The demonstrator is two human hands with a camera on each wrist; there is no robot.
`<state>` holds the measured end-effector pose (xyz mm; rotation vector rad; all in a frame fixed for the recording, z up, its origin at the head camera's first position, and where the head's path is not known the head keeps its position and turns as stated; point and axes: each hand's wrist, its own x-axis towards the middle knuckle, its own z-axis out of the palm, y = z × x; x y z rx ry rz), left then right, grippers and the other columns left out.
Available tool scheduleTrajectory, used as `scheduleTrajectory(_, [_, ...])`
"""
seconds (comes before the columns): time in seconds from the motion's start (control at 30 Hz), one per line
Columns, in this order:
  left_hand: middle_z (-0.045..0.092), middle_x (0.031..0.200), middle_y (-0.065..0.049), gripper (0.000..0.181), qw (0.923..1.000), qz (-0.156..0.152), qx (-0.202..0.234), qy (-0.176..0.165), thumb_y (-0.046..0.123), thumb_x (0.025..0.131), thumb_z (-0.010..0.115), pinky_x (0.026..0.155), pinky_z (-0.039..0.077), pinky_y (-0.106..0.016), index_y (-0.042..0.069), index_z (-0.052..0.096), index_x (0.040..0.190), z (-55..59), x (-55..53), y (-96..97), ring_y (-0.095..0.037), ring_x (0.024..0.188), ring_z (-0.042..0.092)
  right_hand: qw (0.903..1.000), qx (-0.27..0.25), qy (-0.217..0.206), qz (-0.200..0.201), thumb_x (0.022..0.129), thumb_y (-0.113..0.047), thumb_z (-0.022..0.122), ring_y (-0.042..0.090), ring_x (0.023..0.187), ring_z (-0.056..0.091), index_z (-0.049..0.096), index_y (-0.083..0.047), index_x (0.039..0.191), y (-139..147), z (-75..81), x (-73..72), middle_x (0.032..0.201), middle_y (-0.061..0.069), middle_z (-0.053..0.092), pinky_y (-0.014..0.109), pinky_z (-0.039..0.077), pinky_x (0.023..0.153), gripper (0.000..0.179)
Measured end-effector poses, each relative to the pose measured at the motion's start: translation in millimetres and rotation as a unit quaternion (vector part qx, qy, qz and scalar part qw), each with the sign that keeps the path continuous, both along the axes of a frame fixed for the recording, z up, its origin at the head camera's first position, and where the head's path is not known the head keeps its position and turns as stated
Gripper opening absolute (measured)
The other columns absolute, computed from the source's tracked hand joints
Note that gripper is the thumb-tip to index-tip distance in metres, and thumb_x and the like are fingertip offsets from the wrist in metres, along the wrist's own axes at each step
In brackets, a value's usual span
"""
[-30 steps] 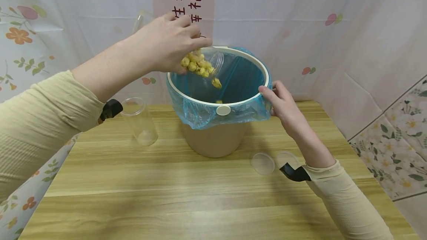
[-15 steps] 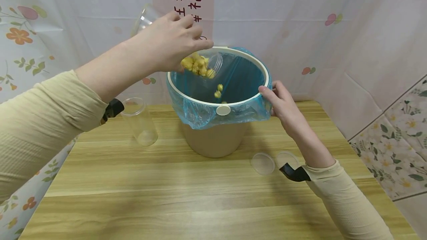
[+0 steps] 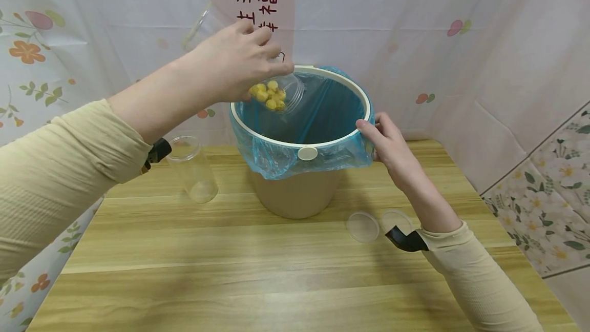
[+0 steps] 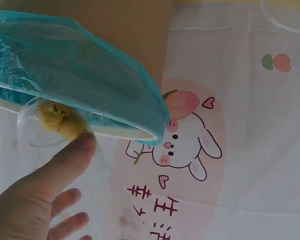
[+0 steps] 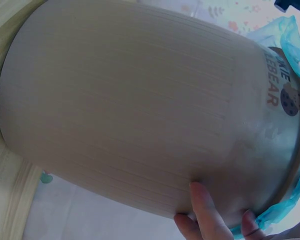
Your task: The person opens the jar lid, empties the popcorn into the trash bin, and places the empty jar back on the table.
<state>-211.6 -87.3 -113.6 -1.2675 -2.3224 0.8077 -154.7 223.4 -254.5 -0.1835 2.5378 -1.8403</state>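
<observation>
In the head view my left hand (image 3: 249, 63) grips a clear plastic jar (image 3: 294, 88) from above. The jar lies tilted, its mouth low over the trash can (image 3: 295, 196) and its base raised behind my wrist. Several small round yellow pieces (image 3: 272, 99) sit inside near the mouth; in the left wrist view, my thumb presses the wall beside the yellow pieces (image 4: 62, 120). A blue bag (image 3: 276, 163) lines the can and folds over its cream rim. My right hand (image 3: 391, 147) holds the rim's right side, thumb on top, fingers (image 5: 205, 210) against the outer wall.
Left of the can stands a second clear jar (image 3: 193, 173), uncapped. Two clear round lids (image 3: 363, 227) lie on the wooden table (image 3: 230, 281) at the can's front right. A patterned curtain (image 3: 382, 24) hangs close behind.
Yellow pieces have fallen from the jar into the can, and fewer are left near its mouth. The jar's base has risen a little. My right hand stays on the rim.
</observation>
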Motion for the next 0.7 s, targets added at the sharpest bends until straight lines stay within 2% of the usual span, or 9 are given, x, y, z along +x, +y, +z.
scheduleTrajectory(0.27, [0.066,0.121,-0.017,0.082,0.9989,-0.033,-0.005,0.034,0.022,0.070,0.092,0.094,0.046,-0.049,0.017,0.055,0.142,-1.4,-0.9,1.5,-0.037,0.112,0.053,1.0000,-0.003,0.002,-0.001,0.104,-0.048,0.050,0.009,0.083,0.062,0.045,-0.021,0.109,-0.5,-0.3,-0.4,0.103,-0.002,0.057,0.026,0.053,0.076,0.029])
scheduleTrajectory(0.4, [0.066,0.115,-0.017,0.069,0.9973,-0.055,0.001,0.049,0.008,0.076,0.082,0.095,0.045,-0.050,0.017,0.057,0.140,-2.1,-1.9,0.8,-0.037,0.110,0.053,1.0000,0.002,0.003,-0.005,0.103,-0.050,0.050,0.009,0.081,0.058,0.045,-0.021,0.109,-1.4,-0.3,-0.3,0.100,-0.003,0.056,0.025,0.048,0.073,0.030])
scheduleTrajectory(0.5, [0.066,0.115,-0.017,0.065,0.9969,-0.060,0.000,0.052,0.001,0.080,0.074,0.096,0.045,-0.050,0.018,0.057,0.140,-2.4,-2.0,-0.3,-0.037,0.110,0.053,1.0000,0.006,0.002,-0.007,0.103,-0.050,0.051,0.010,0.080,0.054,0.045,-0.021,0.109,-2.0,-0.1,-0.5,0.099,-0.004,0.055,0.025,0.045,0.071,0.030])
scheduleTrajectory(0.57, [0.066,0.117,-0.017,0.066,0.9970,-0.057,0.004,0.053,0.002,0.079,0.077,0.096,0.045,-0.050,0.017,0.057,0.140,-2.4,-1.9,-1.2,-0.037,0.111,0.053,1.0000,0.007,0.002,-0.007,0.103,-0.050,0.051,0.010,0.080,0.055,0.046,-0.021,0.109,-2.1,0.1,-0.7,0.100,-0.003,0.055,0.025,0.045,0.072,0.030])
scheduleTrajectory(0.7, [0.065,0.121,-0.017,0.077,0.9978,-0.041,0.014,0.051,0.014,0.072,0.089,0.095,0.047,-0.050,0.017,0.055,0.142,-2.6,-0.4,-3.0,-0.038,0.111,0.053,1.0000,0.004,0.004,-0.004,0.103,-0.050,0.050,0.010,0.082,0.058,0.046,-0.021,0.110,-1.8,-0.5,-1.0,0.101,-0.003,0.056,0.026,0.048,0.073,0.030])
